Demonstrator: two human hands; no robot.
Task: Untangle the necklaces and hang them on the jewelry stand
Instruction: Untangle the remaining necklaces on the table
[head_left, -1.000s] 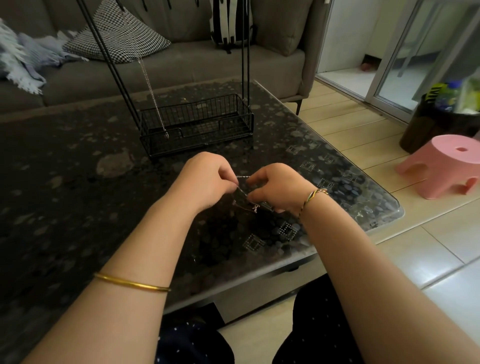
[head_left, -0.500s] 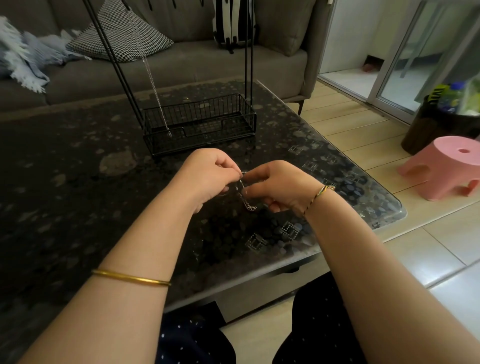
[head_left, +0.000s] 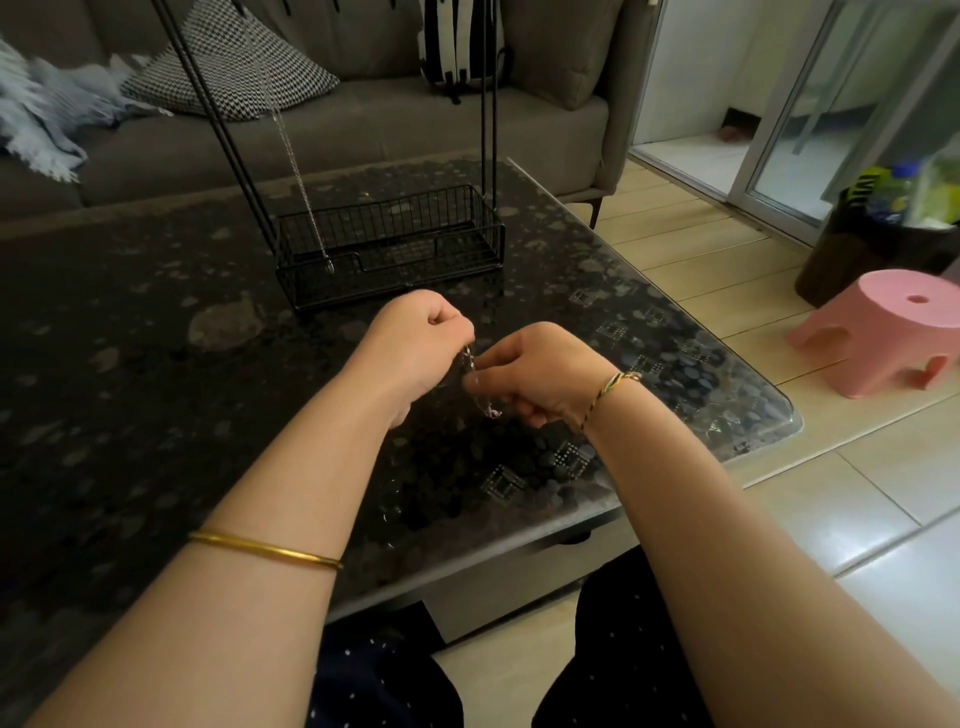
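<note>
The dark, speckled glass-topped coffee table (head_left: 156, 364) fills most of the view; on its far side stands the black wire jewelry stand (head_left: 389, 249), a basket base with thin uprights rising out of frame; one silver chain (head_left: 297, 176) already hangs from it, its end reaching down to the basket. Nearer, above the table, the left hand (head_left: 415, 348) and the right hand (head_left: 535, 371) meet, both with fingers curled; each pinches the fine silver necklace (head_left: 482, 395), the left at its upper end, the right just below, with a short bunched length dangling under the right fingertips; whether it is one chain or several knotted I cannot tell. Such chain is probably light, limp and slippery, and thin enough to kink or snap under a pull; I judge it best pinched close on either side of the knot and teased loose, not tugged.
</note>
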